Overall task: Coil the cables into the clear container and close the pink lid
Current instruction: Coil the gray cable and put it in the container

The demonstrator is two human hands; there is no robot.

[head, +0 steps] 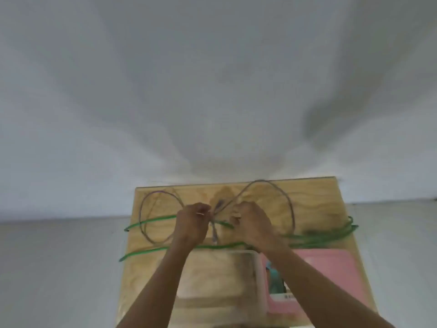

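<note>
Clear container (220, 278) nearest; both hands, left (192, 221) and right (250, 223), pinch grey cable (289, 204); no legible writing.

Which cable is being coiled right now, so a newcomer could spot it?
On the plywood table, look beyond the clear plastic container. The thin grey cable loops out either side of both hands. Unlike the thicker green cable lying across the table, it is pale and held.

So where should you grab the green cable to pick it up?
Best guess: grab the green cable at its bunched loops on the right side of the table, coming down from above. Several strands lie together there, so one grip catches most of it. On the left it spreads into two single strands hanging over the edge. Both hands are busy with the grey cable.
</note>
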